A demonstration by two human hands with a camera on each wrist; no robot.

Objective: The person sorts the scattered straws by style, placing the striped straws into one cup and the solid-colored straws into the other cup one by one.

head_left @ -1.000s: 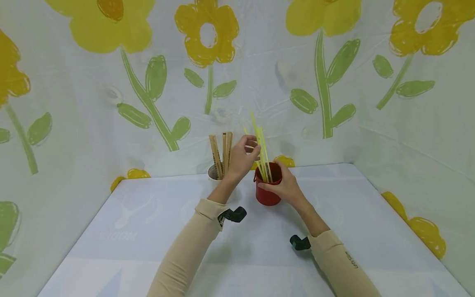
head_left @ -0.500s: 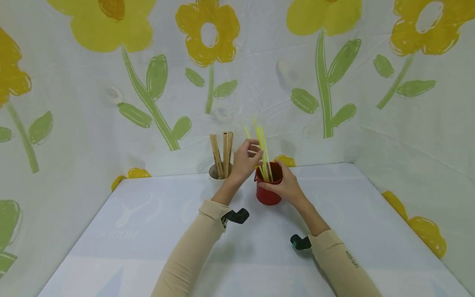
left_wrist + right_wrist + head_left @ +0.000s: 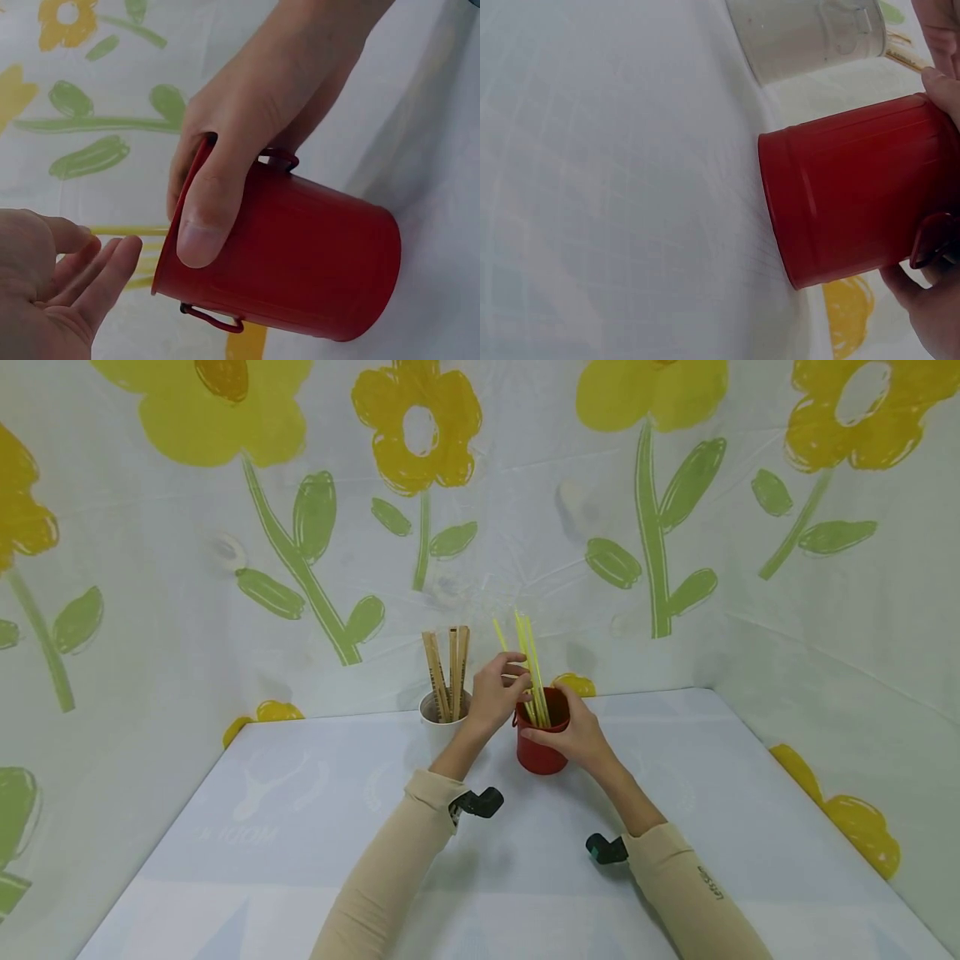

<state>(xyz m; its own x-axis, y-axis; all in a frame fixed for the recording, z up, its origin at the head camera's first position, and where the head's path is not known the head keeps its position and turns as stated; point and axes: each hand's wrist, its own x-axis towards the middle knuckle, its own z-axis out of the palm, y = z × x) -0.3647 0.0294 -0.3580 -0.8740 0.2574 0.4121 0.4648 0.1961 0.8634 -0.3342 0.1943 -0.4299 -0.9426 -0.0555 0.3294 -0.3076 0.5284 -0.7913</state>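
Note:
A small red metal pail (image 3: 542, 755) stands upright near the back of the table, with looped handle brackets at its sides. My right hand (image 3: 585, 739) grips it at the rim, thumb outside the near wall and fingers round the far side. Several thin yellow sticks (image 3: 536, 664) lean inside, their tops well above the rim. My left hand (image 3: 493, 700) is just left of the pail's mouth, thumb and index finger pinching one yellow stick (image 3: 124, 231) whose lower end runs into the pail. The left wrist view shows its other fingers loosely extended; the sticks' lower ends are hidden inside.
Close behind my left forearm stands a white pail (image 3: 439, 733) holding several flat brown sticks (image 3: 454, 672) with dark print. A flower-printed cloth wall (image 3: 525, 527) rises directly behind the table's back edge. The white tabletop (image 3: 300, 843) spreads towards me.
My left hand has moved down and slightly right, and the pinched yellow stick has sunk lower into the red pail. My right hand and the pail have stayed in place.

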